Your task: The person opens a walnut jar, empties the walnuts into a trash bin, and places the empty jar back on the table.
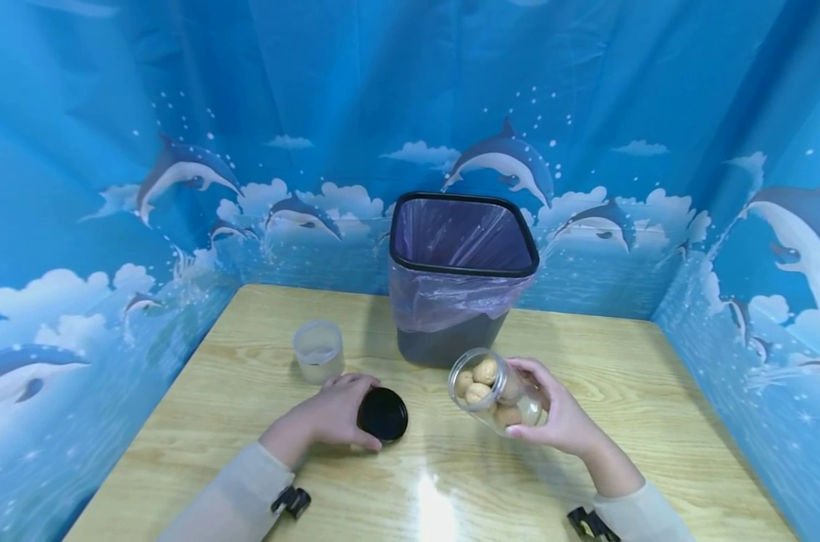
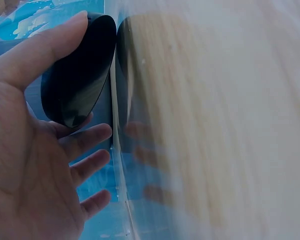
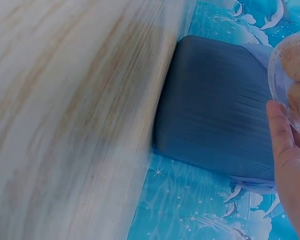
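My right hand (image 1: 553,410) grips a clear jar (image 1: 533,410) tilted with its open mouth toward the left. Several walnuts (image 1: 479,392) lie inside it, seen also as round brown walnuts (image 3: 296,62) in the right wrist view. Between thumb and forefinger, my left hand (image 1: 338,412) pinches a round black lid (image 1: 384,415) by its edge. The left wrist view shows the lid (image 2: 77,75) tipped close to the table, the other fingers spread below it. Behind the left hand stands an empty translucent cup (image 1: 318,352).
A dark trash bin (image 1: 443,342) lined with a purple bag stands at the table's back middle, just behind the jar. The wooden table (image 1: 247,339) is bordered by blue dolphin-print curtains (image 1: 328,90) at the back and sides.
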A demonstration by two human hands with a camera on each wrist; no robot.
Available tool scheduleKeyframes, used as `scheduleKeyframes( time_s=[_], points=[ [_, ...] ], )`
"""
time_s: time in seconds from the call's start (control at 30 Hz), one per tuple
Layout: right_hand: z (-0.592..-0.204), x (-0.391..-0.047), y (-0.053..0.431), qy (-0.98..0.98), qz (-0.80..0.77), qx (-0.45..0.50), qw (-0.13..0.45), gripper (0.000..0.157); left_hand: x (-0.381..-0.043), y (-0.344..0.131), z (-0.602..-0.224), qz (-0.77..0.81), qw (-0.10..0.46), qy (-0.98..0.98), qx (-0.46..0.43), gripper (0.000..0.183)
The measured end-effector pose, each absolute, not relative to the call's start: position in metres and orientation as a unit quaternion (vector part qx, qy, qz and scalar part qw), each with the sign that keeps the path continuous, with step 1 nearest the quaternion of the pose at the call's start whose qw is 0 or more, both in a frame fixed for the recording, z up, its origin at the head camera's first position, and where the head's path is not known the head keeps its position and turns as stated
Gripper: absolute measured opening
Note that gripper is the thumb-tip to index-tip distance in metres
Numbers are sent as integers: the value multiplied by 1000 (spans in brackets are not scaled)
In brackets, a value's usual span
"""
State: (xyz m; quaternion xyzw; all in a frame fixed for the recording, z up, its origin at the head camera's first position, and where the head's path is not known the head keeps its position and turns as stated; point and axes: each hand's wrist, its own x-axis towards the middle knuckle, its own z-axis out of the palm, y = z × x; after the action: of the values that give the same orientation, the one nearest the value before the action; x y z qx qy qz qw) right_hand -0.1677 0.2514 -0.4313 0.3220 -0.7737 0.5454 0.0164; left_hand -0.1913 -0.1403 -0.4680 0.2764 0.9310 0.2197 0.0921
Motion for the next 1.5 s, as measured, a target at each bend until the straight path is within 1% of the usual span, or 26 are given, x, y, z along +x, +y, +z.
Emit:
scheduleKeyframes(
  time_s=[0.13, 0.53, 1.07, 1.27, 1.5],
  points=[
    [-431, -167, 252, -772, 547, 323, 17, 92, -192, -140, -469, 217, 89, 930, 282, 97],
    [-432, -166, 254, -775, 545, 320, 23, 91, -192, -141, -471, 223, 76, 928, 289, 88],
    [-436, -168, 256, -769, 543, 334, 39, 91, -190, -142, -470, 194, 91, 938, 273, 84],
    [-434, -167, 256, -771, 543, 331, 37, 90, -188, -141, -466, 190, 105, 941, 261, 86],
    [-431, -165, 256, -775, 542, 322, 35, 89, -187, -140, -465, 189, 108, 942, 256, 86]
  ],
)
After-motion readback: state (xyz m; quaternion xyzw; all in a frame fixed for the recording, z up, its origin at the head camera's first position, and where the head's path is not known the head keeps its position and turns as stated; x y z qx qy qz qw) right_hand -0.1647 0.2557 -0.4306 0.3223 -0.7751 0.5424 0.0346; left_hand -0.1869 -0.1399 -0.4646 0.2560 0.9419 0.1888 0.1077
